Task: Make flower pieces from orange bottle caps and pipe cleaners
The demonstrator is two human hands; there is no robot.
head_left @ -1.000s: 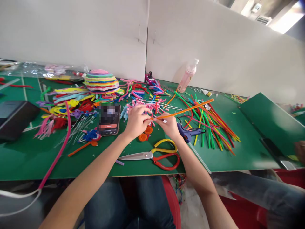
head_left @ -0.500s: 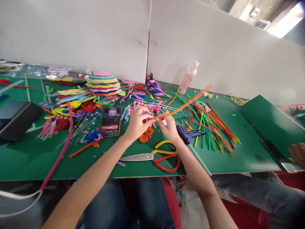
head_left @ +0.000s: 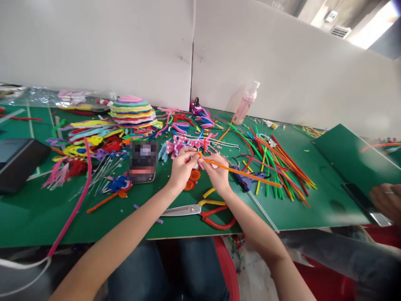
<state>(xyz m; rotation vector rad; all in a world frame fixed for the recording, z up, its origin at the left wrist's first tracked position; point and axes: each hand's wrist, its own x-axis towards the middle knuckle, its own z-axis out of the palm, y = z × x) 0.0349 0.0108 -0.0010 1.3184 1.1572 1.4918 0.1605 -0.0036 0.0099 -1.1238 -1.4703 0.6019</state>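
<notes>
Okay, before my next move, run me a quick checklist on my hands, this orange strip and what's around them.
1. Left hand gripping the orange strip: ok, pinching near one end.
2. Right hand gripping it too: ok, beside the left.
3. Scissors fully uncovered: not ok, the right forearm hides part of the handles.
4. Glue gun cool: cannot tell.
5. Bottle standing: ok.

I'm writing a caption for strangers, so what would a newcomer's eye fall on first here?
Probably the rainbow-striped dome, toward the back of the green table, left of centre. Next, likely the long orange stem held mid-picture in the fingers of the left hand and right hand, then the scissors near the table's front edge.
</notes>
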